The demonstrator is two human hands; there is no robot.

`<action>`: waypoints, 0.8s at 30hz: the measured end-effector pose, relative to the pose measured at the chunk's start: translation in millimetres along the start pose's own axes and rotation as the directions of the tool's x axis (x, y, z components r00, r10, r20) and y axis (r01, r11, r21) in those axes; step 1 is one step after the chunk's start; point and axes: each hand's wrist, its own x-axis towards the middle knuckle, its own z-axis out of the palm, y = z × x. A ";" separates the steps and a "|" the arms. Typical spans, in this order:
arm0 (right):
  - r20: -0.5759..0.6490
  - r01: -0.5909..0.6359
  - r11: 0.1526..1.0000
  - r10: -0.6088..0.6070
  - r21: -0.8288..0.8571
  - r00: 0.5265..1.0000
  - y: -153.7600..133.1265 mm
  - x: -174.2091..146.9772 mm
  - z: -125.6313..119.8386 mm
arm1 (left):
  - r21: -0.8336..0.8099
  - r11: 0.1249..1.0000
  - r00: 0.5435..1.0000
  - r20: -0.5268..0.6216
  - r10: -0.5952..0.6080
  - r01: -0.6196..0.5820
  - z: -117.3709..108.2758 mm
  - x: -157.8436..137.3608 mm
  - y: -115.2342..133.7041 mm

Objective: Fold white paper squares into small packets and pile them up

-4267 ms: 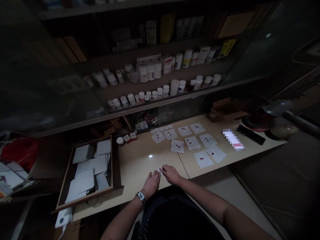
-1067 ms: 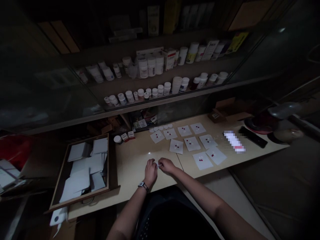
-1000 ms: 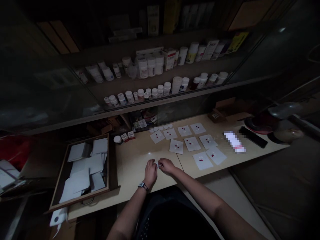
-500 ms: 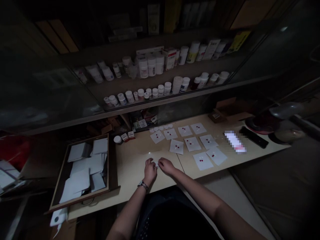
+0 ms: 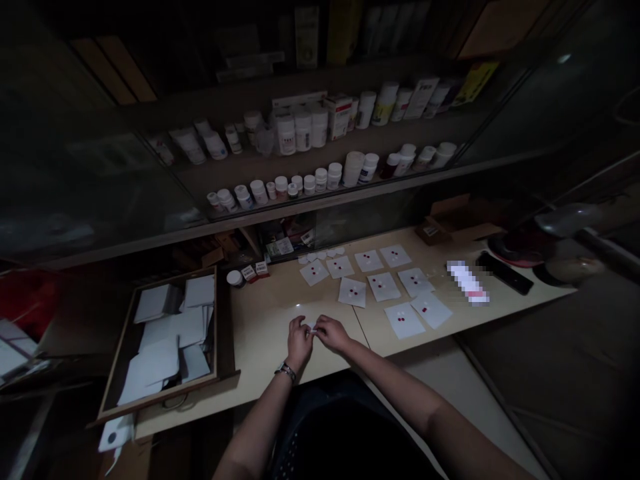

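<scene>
Low over the front of the table, my left hand (image 5: 300,339) and my right hand (image 5: 331,332) meet fingertip to fingertip. Pinched between them is a small folded white paper (image 5: 313,330), mostly covered by the fingers. A watch (image 5: 286,370) circles my left wrist. To the right of the hands lie several square white papers, such as one near paper (image 5: 411,327) and one nearer the middle (image 5: 346,297), each bearing red and white pills (image 5: 401,319). Behind them, small white pieces (image 5: 323,255) form a row along the back.
At left, an open drawer (image 5: 219,333) holds stacks of white paper (image 5: 163,357). A white-capped bottle (image 5: 235,279) and small boxes (image 5: 261,268) stand behind. Shelves of pill bottles (image 5: 303,131) rise above. At right are a blurred-out bright object (image 5: 468,283), a black phone (image 5: 506,274) and an open carton (image 5: 457,223).
My right fingertips have shifted slightly left, closer against the left ones on the small white paper. The sheets with pills have stayed put; the view has moved very slightly.
</scene>
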 end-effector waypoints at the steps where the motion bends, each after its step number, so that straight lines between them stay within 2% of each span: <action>1: 0.003 -0.014 1.000 0.014 0.004 1.000 -0.5 1.2 -0.1 | -0.003 1.000 1.000 -0.006 0.000 0.000 0.2 -0.5 0.0; 6: 0.059 -0.052 0.998 0.054 -0.023 0.997 -5.2 7.4 -3.8 | 0.012 0.999 0.999 -0.028 0.032 -0.031 -0.6 -3.0 1.4; 12: 0.082 -0.010 1.000 0.012 -0.018 0.997 -4.6 8.1 -7.5 | 0.096 0.991 0.993 0.079 0.087 -0.094 -5.0 -1.1 1.2; 16: 0.095 0.013 0.998 -0.007 -0.060 0.995 -4.6 7.7 -8.9 | 0.121 0.984 0.987 0.110 0.117 -0.130 -6.7 1.3 0.8; 24: 0.169 -0.025 0.983 0.056 -0.180 0.984 -18.9 14.4 -21.5 | 0.078 0.993 0.995 -0.008 0.095 -0.094 -0.9 -6.2 -2.0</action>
